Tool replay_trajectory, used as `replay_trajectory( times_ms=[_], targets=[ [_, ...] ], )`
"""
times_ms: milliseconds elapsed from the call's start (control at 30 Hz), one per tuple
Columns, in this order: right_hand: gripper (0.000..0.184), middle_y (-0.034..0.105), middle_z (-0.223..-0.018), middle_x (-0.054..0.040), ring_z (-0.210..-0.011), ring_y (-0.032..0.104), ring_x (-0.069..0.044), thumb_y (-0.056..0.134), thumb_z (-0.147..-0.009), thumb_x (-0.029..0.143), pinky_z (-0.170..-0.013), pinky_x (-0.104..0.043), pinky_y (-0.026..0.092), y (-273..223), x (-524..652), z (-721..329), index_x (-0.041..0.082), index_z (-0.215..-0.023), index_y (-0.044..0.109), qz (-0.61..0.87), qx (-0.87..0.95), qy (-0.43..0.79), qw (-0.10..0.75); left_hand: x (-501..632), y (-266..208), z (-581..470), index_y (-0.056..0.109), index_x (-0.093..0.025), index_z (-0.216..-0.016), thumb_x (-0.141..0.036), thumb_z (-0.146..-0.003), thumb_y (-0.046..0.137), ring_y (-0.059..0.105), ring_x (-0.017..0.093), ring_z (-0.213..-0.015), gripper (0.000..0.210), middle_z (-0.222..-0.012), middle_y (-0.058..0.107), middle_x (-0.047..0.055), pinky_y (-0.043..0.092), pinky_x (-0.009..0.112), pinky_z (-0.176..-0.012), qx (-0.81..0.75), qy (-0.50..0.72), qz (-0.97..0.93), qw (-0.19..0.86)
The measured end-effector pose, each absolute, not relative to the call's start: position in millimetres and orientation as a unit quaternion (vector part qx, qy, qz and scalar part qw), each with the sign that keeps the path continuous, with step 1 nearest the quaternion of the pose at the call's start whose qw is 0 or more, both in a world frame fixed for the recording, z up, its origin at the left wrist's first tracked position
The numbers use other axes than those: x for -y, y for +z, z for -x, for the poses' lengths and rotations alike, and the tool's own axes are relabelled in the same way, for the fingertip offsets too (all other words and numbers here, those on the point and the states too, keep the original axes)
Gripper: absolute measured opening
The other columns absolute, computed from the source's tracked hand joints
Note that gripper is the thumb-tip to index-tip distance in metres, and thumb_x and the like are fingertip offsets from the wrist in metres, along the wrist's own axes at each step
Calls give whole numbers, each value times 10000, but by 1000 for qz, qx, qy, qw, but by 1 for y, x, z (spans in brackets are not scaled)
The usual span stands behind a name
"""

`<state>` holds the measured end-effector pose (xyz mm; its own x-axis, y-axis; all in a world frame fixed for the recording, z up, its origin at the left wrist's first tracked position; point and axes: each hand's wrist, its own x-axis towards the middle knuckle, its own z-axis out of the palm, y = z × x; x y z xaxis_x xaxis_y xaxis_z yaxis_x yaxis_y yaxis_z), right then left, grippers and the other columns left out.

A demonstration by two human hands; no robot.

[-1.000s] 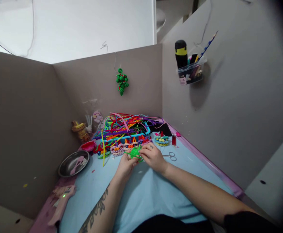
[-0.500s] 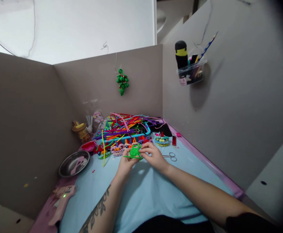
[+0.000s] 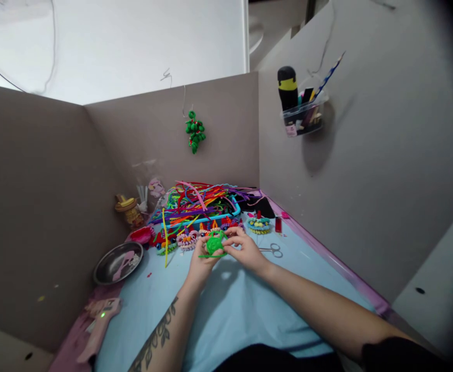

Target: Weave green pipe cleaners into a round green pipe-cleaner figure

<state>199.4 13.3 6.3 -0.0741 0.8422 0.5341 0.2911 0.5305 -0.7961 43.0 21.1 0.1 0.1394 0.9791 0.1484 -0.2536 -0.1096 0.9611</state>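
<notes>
Workstation seen from the wearer's head, as I monitor it remotely. Centre: a green coil (image 3: pixel 214 245) of fuzzy stem lies between both hands, raised above a light blue cloth (image 3: pixel 152 305), with one green strand projecting along its near side. I see the left hand (image 3: pixel 202 262) with thumb and fingers closed about the coil, supporting it from the left and beneath. The right hand (image 3: pixel 246 252) meets the coil's right edge; its thumb and index finger are bent nearly together there, but I cannot tell whether a strand is pinched between them.

Beyond the hands, I note a row of looped multicoloured figures (image 3: pixel 186 239) before a blue-rimmed tray (image 3: pixel 237 207) heaped with coloured stems (image 3: pixel 201 199). A yellow stem (image 3: pixel 166 243) stretches toward the wearer at the row's left end. Right of the hands: scissors (image 3: pixel 276 250), rings outward, blades partly hidden by the right hand; behind them, a blue-and-yellow figure (image 3: pixel 259 225). Left: a metal bowl (image 3: pixel 105 269) containing a pink implement (image 3: pixel 122 265), and, nearer me, a pink tool (image 3: pixel 98 330) showing a green light.
</notes>
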Motion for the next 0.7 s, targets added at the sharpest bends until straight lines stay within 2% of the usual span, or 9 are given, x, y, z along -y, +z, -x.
replay_trajectory(
  times_ms=[133, 200, 400, 533, 700],
  targets=[
    [77, 524, -1045, -57, -990, 515, -190, 622, -720, 174, -879, -356, 423, 6, -13, -199, 211, -727, 690, 397, 708, 196, 551, -21, 0, -43, 464, -192, -929, -210, -544, 785, 617, 147, -742, 502, -844, 651, 16, 458, 269, -701, -360, 546, -510, 558],
    [96, 521, -1037, -61, -995, 506, -198, 602, -731, 156, -903, -377, 409, 7, -12, -199, 209, -716, 681, 390, 721, 155, 551, -21, 0, -43, 466, -190, -941, -205, -547, 784, 614, 147, -753, 507, -849, 652, 20, 459, 275, -714, -354, 541, -512, 565],
    [139, 518, -959, -71, -937, 500, -203, 556, -790, 203, -840, -380, 437, 10, -6, -200, 217, -900, 640, 370, 745, 56, 552, -21, 3, -41, 496, -182, -925, -203, -577, 771, 609, 133, -726, 443, -837, 660, 18, 461, 272, -713, -351, 554, -486, 578],
    [211, 548, -872, -67, -863, 486, -211, 578, -793, 245, -762, -365, 443, 5, -2, -197, 220, -1001, 605, 347, 805, -18, 481, -19, 4, -41, 512, -174, -943, -210, -595, 760, 611, 129, -713, 429, -829, 661, 26, 459, 246, -667, -330, 560, -448, 614],
    [157, 583, -782, -58, -751, 500, -179, 443, -851, 147, -659, -290, 425, 0, -3, -190, 188, -892, 589, 354, 834, -80, 416, -20, 2, -42, 524, -169, -944, -216, -595, 760, 588, 93, -623, 423, -763, 643, 0, 445, 213, -613, -312, 553, -415, 652]
  ],
)
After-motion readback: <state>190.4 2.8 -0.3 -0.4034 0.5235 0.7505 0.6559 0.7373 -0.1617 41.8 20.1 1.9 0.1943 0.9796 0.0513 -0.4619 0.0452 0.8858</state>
